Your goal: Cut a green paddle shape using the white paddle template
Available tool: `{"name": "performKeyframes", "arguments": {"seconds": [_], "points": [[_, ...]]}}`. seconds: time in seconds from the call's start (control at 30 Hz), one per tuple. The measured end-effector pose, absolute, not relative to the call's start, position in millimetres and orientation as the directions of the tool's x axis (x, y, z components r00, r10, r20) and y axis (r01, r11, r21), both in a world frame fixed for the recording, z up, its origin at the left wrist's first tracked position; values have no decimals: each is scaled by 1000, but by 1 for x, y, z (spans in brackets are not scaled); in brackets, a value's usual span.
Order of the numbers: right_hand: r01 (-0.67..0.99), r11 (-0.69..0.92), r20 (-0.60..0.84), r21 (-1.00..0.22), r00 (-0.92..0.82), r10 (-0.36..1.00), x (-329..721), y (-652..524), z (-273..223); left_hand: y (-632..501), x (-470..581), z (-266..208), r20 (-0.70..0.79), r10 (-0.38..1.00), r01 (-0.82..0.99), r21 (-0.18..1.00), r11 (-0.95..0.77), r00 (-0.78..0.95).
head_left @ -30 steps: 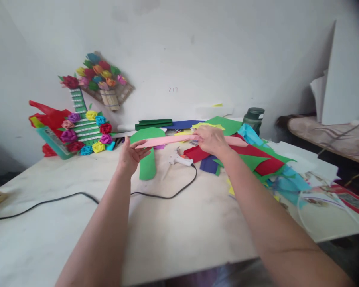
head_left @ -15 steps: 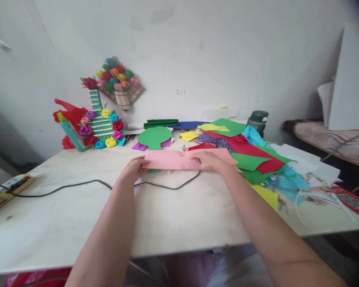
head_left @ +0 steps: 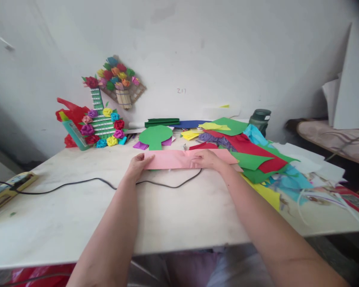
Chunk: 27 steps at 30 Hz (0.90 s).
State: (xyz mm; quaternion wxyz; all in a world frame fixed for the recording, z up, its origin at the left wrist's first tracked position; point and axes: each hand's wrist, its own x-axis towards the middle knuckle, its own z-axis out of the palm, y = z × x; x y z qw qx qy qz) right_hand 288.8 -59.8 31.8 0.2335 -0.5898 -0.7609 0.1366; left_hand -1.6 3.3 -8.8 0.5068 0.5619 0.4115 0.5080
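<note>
A long strip of pink paper [head_left: 167, 160] stretches sideways between my hands above the table [head_left: 179, 215]. At its left end, my left hand [head_left: 137, 165] pinches the paper with the thumb on top. My right hand [head_left: 208, 159] is closed on the strip right of its middle, fingertips pressed to the surface. Just beyond the strip lies a green paper cutout [head_left: 155, 136] with a rounded top and a narrow stem; the strip covers its lower part. Purple paper [head_left: 140, 145] shows beneath the cutout.
A black cable [head_left: 89, 180] crosses the table from a power strip [head_left: 12, 190]. At the left stand a glue bottle [head_left: 75, 134] and a guitar-shaped craft [head_left: 103, 125] with paper flowers. Coloured paper [head_left: 251, 153] is heaped at the right, before a dark bottle [head_left: 259, 119].
My left thumb now reaches further onto the pink strip, and my right fingers press flatter on it. The whole view has shifted slightly.
</note>
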Motion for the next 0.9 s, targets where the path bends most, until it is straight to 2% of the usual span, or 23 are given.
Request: {"name": "performKeyframes", "arguments": {"seconds": [0.17,0.4,0.5,0.63,0.77,0.9], "points": [[861,283,180,-423,-226,957,288,-47,32,9,-2,-15,175,984,123,977,-176,18],[896,274,70,-350,-267,961,291,-42,44,15,-1,-15,251,967,396,893,-215,-41],[935,259,-5,-242,-268,963,298,-41,54,17,-1,-16,282,958,459,860,-224,-61],[989,136,-80,-66,-141,987,314,-33,61,16,-1,-16,298,952,513,830,-219,-77],[987,112,-10,-114,-114,993,327,-27,53,13,-1,-13,292,952,532,822,-203,-87],[992,98,88,-84,-90,992,328,-30,36,15,-3,-14,294,952,587,787,-192,-82]]}}
